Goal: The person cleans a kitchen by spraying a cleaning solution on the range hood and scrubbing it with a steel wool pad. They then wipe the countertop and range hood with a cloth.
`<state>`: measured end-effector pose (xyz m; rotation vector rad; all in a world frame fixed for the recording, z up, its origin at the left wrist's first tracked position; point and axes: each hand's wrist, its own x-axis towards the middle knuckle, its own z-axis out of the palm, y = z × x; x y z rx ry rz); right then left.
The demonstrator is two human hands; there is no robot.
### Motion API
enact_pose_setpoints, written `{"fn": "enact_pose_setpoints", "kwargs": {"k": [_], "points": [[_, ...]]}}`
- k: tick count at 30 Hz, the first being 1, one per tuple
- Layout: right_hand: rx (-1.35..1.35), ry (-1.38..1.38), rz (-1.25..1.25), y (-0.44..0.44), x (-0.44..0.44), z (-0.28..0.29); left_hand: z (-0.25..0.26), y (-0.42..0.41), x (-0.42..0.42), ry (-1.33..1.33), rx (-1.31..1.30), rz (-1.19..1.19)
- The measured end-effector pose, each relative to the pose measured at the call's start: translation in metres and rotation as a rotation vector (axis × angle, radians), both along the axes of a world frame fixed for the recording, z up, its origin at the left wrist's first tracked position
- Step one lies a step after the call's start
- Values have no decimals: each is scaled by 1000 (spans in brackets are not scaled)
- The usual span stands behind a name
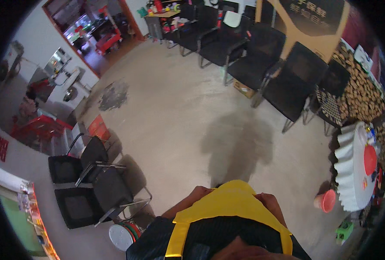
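Note:
A bright yellow apron (231, 203) hangs over the front of my dark top, with its straps (177, 239) running up to the shoulders. At the apron's left edge, my left hand (201, 193) grips the cloth with curled fingers. My right hand (268, 199) likewise holds the opposite edge. The fingertips of both hands are partly hidden by the apron. Beyond them lies the concrete floor (166, 123), with my shadow (241, 143) cast on it.
Black mesh-backed chairs (293, 81) line the far right side; more chairs (111, 188) stand at left near stacked round stools (122, 235). At right are a white-covered round table (348, 165), a pink bucket (327, 201) and stacked firewood (361, 87). A doorway (94, 32) opens at upper left.

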<state>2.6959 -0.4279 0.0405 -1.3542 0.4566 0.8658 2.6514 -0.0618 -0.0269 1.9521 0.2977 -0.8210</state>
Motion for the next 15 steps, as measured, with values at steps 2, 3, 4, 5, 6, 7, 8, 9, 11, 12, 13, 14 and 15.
{"fn": "enact_pose_setpoints", "kwargs": {"k": [2,3,4,5,6,7,8,9,11,12,13,14,15], "points": [[-108,-27,109,18,23,2,26,8,0,-1,3,117],[-164,-40,163,25,33,4,19,15,-1,-32,29,116],[-224,-184,299,35,45,8,19,19,0,-66,55,116],[-281,-331,431,45,54,13,18,23,3,-99,82,115],[-301,-389,497,54,69,17,17,29,8,10,179,101],[-323,-447,547,60,81,21,14,33,16,-19,179,110],[-310,-421,555,68,102,22,4,36,17,-50,177,140],[-298,-394,563,75,122,24,-7,39,19,-81,176,168],[-277,-323,558,85,153,22,-3,48,41,-4,196,187],[-267,-287,555,88,168,20,-1,50,52,11,214,198],[-257,-242,528,86,177,14,5,52,69,28,234,183],[-340,-764,873,73,192,-31,7,58,83,-13,193,146],[-378,-884,905,60,206,-77,10,61,98,-23,168,132]]}}
